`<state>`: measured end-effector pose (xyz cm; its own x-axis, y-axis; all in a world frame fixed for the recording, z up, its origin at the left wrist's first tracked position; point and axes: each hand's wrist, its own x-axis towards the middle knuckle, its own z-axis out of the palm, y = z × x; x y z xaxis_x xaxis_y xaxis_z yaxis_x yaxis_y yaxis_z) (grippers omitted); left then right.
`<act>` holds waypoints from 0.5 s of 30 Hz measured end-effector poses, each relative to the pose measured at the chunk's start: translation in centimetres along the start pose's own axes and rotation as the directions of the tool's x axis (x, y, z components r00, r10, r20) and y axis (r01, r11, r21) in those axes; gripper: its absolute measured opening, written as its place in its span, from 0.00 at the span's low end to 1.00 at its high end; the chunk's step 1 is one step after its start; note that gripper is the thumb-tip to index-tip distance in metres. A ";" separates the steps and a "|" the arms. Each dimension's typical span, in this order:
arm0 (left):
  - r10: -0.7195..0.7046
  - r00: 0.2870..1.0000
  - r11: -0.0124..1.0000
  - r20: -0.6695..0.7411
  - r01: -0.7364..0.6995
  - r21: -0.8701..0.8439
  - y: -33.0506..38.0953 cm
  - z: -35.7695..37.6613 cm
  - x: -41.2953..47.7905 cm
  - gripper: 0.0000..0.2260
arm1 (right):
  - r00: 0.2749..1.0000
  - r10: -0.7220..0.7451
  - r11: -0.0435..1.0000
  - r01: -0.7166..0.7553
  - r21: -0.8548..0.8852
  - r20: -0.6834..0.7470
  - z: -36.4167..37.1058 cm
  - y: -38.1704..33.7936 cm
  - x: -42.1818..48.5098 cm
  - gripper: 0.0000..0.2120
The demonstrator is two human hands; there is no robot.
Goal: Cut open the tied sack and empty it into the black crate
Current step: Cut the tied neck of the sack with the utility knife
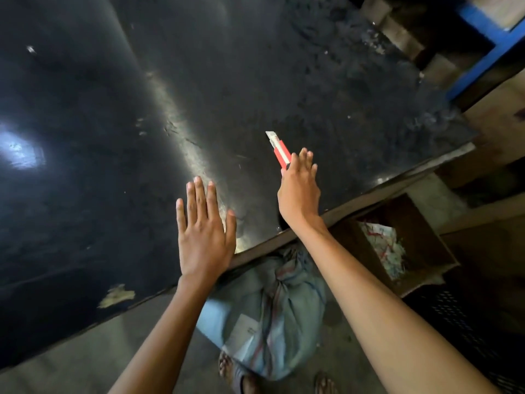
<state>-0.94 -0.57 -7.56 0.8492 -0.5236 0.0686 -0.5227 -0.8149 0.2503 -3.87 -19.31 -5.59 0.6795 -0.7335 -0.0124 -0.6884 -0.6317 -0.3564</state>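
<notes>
A: Right hand (299,191) — fingers (303,158) splayed flat, covering the tail of the red box cutter (279,151) on the black tabletop (113,137); not clasped.
B: Left hand (205,231)?
A: Flat, spread, empty (near tabletop edge). Tied sack (272,314) on floor below; black crate (466,331) at right

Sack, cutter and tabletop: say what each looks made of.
Sack: soft woven cloth, pale blue with faded stripes, creased and knotted at the top. Cutter: glossy red body, likely plastic, with a grey metal blade. Tabletop: hard, dark, semi-gloss sheet, scuffed and chipped; the glare fits metal or laminate, unclear which.
</notes>
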 end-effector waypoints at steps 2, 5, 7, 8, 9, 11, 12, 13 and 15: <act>-0.009 1.000 1.000 0.008 0.009 -0.006 0.0 -0.2 -0.1 0.31 | 0.999 -0.022 0.999 0.022 0.030 0.028 -0.6 0.5 -1.8 0.24; -0.047 0.998 0.998 0.032 0.048 -0.034 0.7 -0.4 -1.2 0.32 | 0.994 -0.070 0.996 0.064 0.066 0.084 -1.9 1.9 -5.9 0.23; -0.066 0.997 0.997 0.043 0.067 -0.030 1.5 -0.3 -3.4 0.32 | 0.990 -0.091 0.991 0.078 0.110 0.112 -2.7 3.4 -9.6 0.21; -0.067 0.997 0.997 0.044 0.068 -0.029 2.0 -0.2 -5.2 0.32 | 0.988 -0.093 0.988 0.076 0.137 0.121 -3.1 4.4 -12.0 0.21; -0.063 0.997 0.997 0.033 0.064 -0.036 2.6 -0.2 -7.2 0.31 | 0.988 -0.093 0.985 0.073 0.158 0.122 -3.6 5.5 -14.5 0.21; -0.061 0.998 0.995 0.009 0.061 -0.075 3.9 0.2 -12.0 0.31 | 0.988 -0.085 0.981 0.059 0.187 0.131 -4.5 7.9 -19.6 0.22; -0.073 0.997 0.992 0.010 0.073 -0.107 4.6 0.7 -14.5 0.31 | 0.986 -0.077 0.980 0.048 0.193 0.149 -4.8 9.2 -22.0 0.22; -0.091 0.995 0.985 0.025 0.094 -0.144 5.3 1.3 -16.9 0.31 | 0.983 -0.067 0.981 0.034 0.190 0.173 -5.0 10.7 -24.1 0.22; -0.122 0.987 0.970 0.101 0.140 -0.197 6.7 3.5 -21.3 0.31 | 0.976 -0.038 0.984 -0.001 0.177 0.215 -4.7 13.7 -27.5 0.23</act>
<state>-22.82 4.24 -10.74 0.8946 -0.4429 -0.0602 -0.3737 -0.8150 0.4429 -33.21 -9.00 -5.74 0.7438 -0.6378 -0.1999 -0.6333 -0.5768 -0.5160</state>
